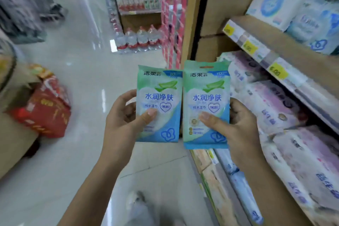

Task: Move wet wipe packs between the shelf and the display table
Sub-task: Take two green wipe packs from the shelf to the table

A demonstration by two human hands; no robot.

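Standing tall on the right was the shelf (pixel 293 42), full of big soft tissue packs (pixel 271 104). Low on the left sat what looked like the counter (pixel 9 143), with red bags (pixel 42 113) on it, but it was too blurry to be sure. Between them, over the shiny floor (pixel 82 79), two wet wipe packs were held up right next to each other. The left hand (pixel 124 115) had its grip clamped on the left pack (pixel 161 95), thumb in front and fingers behind. The right hand (pixel 238 124) had its grip clamped on the right pack (pixel 207 97) the same way. To do this step well, I think each grip should hold its pack flat and snug. Then each pack should be set down gently, one at a time, not dropped.
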